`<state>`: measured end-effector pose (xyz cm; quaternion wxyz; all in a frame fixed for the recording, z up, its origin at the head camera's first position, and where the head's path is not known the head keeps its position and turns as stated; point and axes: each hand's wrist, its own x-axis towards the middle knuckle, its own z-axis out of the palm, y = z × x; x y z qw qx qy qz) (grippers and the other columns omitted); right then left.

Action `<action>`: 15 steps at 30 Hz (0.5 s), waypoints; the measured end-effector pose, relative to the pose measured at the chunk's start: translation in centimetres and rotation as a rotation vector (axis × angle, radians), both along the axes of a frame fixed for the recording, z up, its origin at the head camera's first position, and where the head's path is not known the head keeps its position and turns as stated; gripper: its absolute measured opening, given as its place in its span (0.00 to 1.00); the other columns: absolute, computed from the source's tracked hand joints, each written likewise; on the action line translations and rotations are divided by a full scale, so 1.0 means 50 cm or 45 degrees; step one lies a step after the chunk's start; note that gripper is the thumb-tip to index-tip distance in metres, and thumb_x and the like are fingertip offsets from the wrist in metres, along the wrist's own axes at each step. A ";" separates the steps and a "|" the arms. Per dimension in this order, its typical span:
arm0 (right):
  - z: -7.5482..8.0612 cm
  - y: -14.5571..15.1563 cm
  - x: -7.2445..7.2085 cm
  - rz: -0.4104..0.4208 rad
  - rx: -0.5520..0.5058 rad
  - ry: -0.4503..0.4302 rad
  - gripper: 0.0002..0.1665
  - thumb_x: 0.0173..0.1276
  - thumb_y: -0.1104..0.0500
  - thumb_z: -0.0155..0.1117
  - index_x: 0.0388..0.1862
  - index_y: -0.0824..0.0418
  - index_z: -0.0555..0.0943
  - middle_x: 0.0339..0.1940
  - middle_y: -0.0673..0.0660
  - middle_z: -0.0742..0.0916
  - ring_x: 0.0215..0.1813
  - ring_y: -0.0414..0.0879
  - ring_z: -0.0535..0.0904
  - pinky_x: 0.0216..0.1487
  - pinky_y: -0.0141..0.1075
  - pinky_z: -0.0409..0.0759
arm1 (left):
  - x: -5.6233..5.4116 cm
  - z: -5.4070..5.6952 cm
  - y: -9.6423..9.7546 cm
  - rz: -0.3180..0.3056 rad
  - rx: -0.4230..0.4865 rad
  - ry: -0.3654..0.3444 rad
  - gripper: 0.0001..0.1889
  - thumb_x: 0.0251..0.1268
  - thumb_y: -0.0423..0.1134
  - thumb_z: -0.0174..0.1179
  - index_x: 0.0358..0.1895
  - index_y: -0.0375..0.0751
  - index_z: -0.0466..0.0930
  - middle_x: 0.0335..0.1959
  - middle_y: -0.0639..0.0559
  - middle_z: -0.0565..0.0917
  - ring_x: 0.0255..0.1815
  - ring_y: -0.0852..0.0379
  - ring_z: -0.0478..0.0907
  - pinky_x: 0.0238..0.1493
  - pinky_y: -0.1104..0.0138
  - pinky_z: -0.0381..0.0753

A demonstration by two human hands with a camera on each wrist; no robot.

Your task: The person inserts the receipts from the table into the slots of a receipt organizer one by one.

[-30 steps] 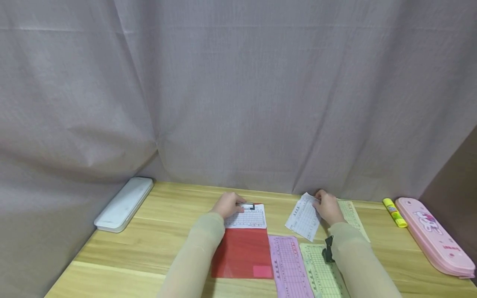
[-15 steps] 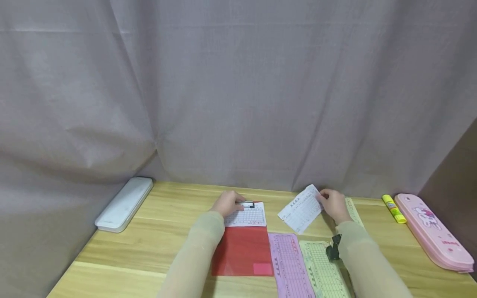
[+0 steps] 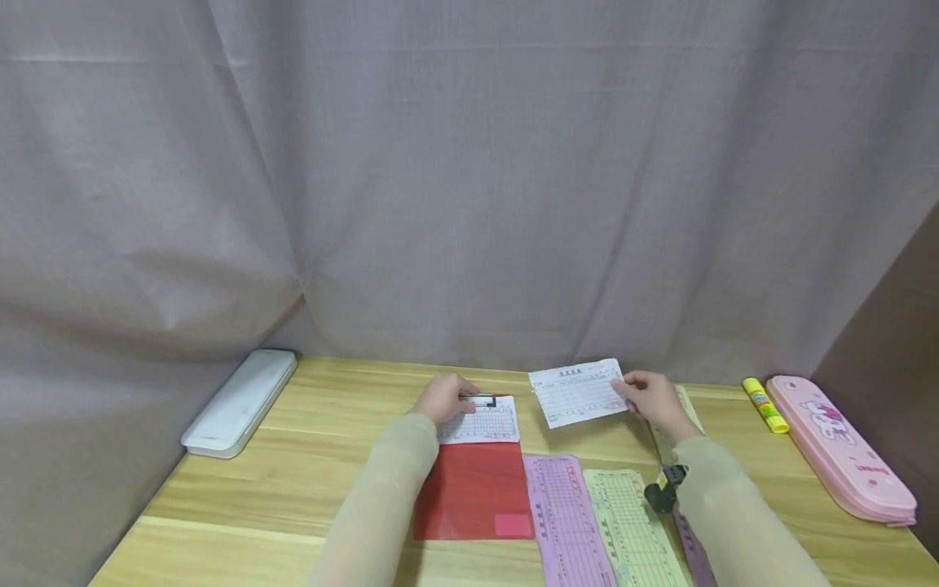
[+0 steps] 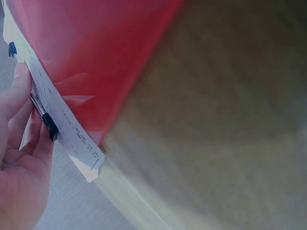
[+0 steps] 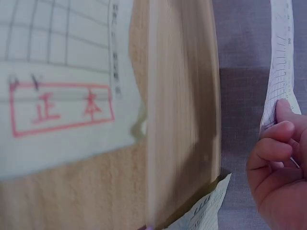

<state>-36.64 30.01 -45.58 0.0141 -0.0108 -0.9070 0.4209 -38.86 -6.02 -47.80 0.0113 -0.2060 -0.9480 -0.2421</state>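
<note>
My left hand [image 3: 443,399] pinches the metal clip with black ends [image 4: 49,125] at the top of a red clip folder [image 3: 469,493]. A white printed form [image 3: 484,425] lies under that clip, covering the folder's upper part. In the left wrist view, the thumb is on the clip's near side and the fingers reach behind it. Between thumb and fingers, my right hand [image 3: 651,397] holds another white form [image 3: 575,395] by its right edge, raised above the table and turned roughly lengthwise. In the right wrist view that sheet [image 5: 280,62] appears nearly edge-on.
Beside the folder lie a purple form [image 3: 568,514] and a yellow-green form [image 3: 631,522]. More paper is partly hidden by the right arm. A yellow glue stick [image 3: 765,405] and pink pencil case [image 3: 844,456] are at right, a white case [image 3: 238,403] at left. A grey curtain [image 3: 469,204] hangs behind.
My right hand has lifted its white form and swung it from a steep slant to nearly horizontal, moving it slightly left. The left hand stays on the clip.
</note>
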 end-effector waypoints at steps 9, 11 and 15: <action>0.010 -0.016 0.020 0.006 -0.054 -0.064 0.22 0.70 0.51 0.59 0.45 0.71 0.76 0.17 0.47 0.73 0.21 0.38 0.68 0.21 0.30 0.69 | 0.004 0.000 0.000 0.022 0.020 -0.014 0.14 0.53 0.38 0.70 0.45 0.45 0.87 0.44 0.52 0.86 0.51 0.54 0.81 0.54 0.61 0.79; 0.014 -0.021 0.027 0.003 -0.064 -0.092 0.23 0.70 0.50 0.59 0.46 0.71 0.76 0.17 0.47 0.73 0.21 0.39 0.67 0.22 0.31 0.69 | 0.005 0.000 0.001 0.029 0.024 -0.015 0.14 0.53 0.38 0.70 0.45 0.45 0.87 0.44 0.52 0.86 0.51 0.54 0.81 0.54 0.61 0.78; 0.021 -0.033 0.042 0.004 -0.079 -0.116 0.26 0.69 0.49 0.60 0.48 0.73 0.76 0.20 0.46 0.74 0.24 0.39 0.67 0.24 0.31 0.69 | 0.005 0.002 0.002 0.022 0.006 0.001 0.14 0.52 0.38 0.70 0.45 0.45 0.87 0.44 0.53 0.87 0.50 0.55 0.81 0.54 0.62 0.79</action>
